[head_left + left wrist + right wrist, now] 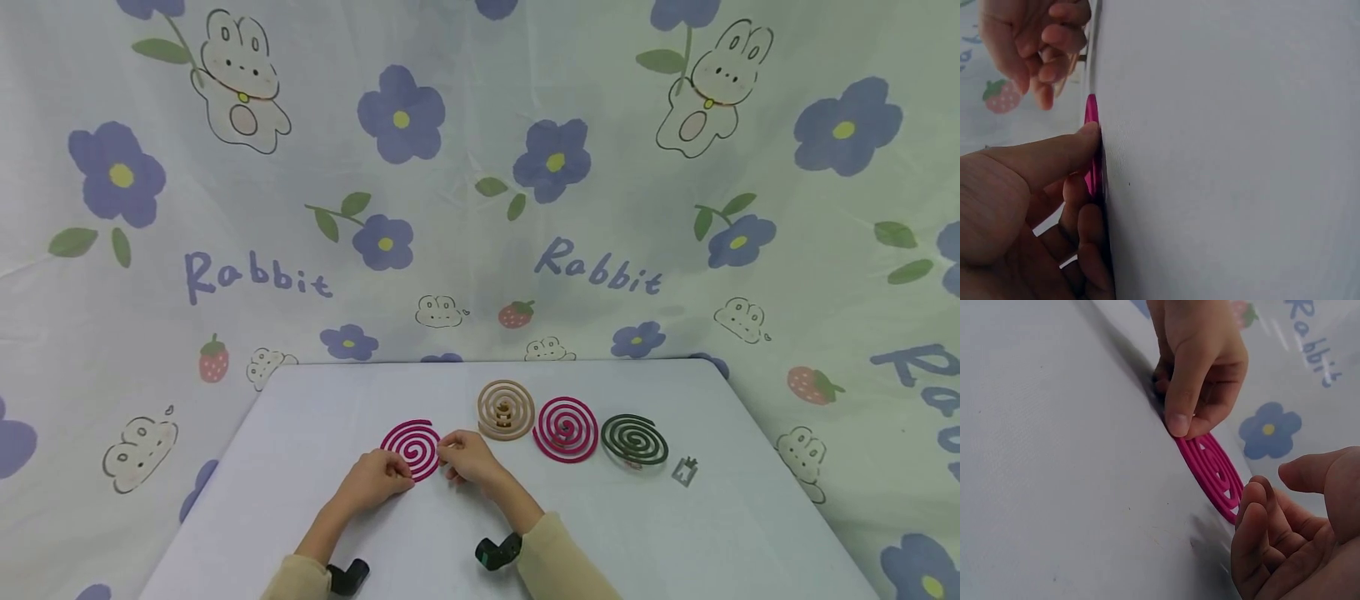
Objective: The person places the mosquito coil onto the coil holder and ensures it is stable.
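Note:
A magenta mosquito coil (413, 452) lies at the middle-left of the white table, slightly tilted in the right wrist view. My left hand (377, 478) pinches its near left edge between thumb and fingers; in the left wrist view the coil (1092, 110) shows edge-on in that grip. My right hand (467, 457) is at the coil's right side. Its thumb stands apart from the loosely bent fingers in the right wrist view, where the fingertips (1254, 494) are close beside the coil's rim. Whether they touch it I cannot tell.
To the right are a tan coil (506, 409), a second magenta coil (566, 429) and a dark green coil (634, 439). Small metal pieces show at the tan coil's middle. A small metal stand (685, 472) lies farthest right. A patterned cloth (465, 183) hangs behind the table.

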Demonstrator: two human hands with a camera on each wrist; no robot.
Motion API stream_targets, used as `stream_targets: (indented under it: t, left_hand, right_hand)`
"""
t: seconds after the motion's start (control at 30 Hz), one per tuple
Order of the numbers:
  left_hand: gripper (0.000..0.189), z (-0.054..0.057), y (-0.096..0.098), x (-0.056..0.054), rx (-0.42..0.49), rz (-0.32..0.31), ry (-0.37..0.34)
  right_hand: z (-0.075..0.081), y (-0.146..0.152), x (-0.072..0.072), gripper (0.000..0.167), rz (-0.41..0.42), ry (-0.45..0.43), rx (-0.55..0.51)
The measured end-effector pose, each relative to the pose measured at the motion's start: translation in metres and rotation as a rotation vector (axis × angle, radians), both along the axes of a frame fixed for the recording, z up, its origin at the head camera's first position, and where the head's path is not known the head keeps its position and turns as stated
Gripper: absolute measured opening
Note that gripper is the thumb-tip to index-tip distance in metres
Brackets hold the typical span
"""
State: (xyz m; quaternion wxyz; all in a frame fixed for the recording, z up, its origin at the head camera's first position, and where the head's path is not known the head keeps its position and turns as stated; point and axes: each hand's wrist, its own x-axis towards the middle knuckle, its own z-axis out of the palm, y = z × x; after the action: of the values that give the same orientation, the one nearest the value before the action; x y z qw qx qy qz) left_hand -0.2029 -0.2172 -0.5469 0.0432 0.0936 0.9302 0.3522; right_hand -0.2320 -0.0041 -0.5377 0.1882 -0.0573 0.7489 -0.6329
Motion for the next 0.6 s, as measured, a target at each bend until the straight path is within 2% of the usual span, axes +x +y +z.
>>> stream_targets:
  t: [0.27, 0.6]
  left_hand:
    - [0.012, 0.005, -0.005, -0.001, 0.088, -0.014, -0.034]
    - [0.011, 0.007, -0.024, -0.009, 0.165, 0.114, -0.048]
  right_hand:
    - [-0.001, 0.000, -0.001, 0.014, -0.007, 0.012, 0.020]
    - [-0.005, 0.001, -0.007, 0.026, 0.005, 0.102, 0.097]
